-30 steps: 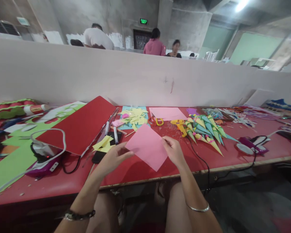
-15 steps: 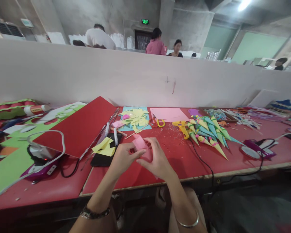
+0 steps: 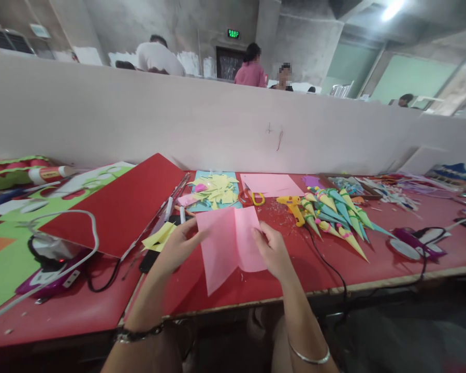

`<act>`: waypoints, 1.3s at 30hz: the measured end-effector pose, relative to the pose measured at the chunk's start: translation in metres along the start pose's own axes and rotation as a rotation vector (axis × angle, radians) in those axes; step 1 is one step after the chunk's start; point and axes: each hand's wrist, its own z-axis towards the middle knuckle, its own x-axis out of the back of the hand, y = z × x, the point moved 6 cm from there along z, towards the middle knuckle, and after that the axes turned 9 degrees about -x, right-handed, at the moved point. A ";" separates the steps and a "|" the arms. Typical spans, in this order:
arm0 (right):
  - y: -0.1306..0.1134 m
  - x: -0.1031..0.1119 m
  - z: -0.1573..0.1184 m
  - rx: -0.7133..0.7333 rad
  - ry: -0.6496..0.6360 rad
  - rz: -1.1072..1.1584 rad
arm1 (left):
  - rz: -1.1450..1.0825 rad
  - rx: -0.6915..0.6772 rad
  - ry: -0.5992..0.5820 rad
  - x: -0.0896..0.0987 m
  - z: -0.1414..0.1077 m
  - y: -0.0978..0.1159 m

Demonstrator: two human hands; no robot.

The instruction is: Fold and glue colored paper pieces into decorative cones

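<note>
A pink sheet of paper (image 3: 219, 246), creased down its middle, is spread between my two hands above the red tabletop. My left hand (image 3: 182, 243) pinches its left edge, thumb on the near face. On the opposite edge, my right hand (image 3: 272, 248) grips the sheet between thumb and fingers. Beyond the paper lie yellow paper scraps (image 3: 217, 189) on a light blue sheet, and scissors (image 3: 256, 198) with a yellow handle. Yellow folded paper pieces (image 3: 159, 237) rest beside my left hand on a black flat object.
A yellow glue gun (image 3: 293, 207) and a pile of paper cones (image 3: 344, 215) lie to the right. A large red board (image 3: 120, 207) and a purple power strip (image 3: 56, 274) are at left. A white partition (image 3: 217, 124) stands behind the table.
The pink paper, folded small and bunched between my hands before, is now opened out into a wide sheet. My hands have moved apart.
</note>
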 end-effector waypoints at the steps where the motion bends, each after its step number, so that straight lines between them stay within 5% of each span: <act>1: -0.002 0.001 -0.001 0.020 0.022 -0.025 | 0.149 -0.015 0.130 0.009 0.000 -0.002; 4: -0.009 -0.002 -0.004 0.071 0.011 -0.031 | 0.527 -0.196 0.396 0.019 -0.001 0.015; 7: -0.012 -0.007 -0.006 0.051 -0.053 0.056 | 0.552 -0.350 0.201 -0.003 0.008 0.033; 18: 0.012 0.007 -0.002 -0.192 -0.027 0.406 | 0.147 -0.145 0.211 -0.008 0.023 0.045; 27: 0.015 0.018 0.005 -0.179 0.068 0.278 | 0.080 -0.094 0.130 -0.008 0.026 0.045; 39: 0.021 0.012 0.007 -0.133 0.118 0.152 | 0.134 -0.033 0.161 -0.010 0.027 0.027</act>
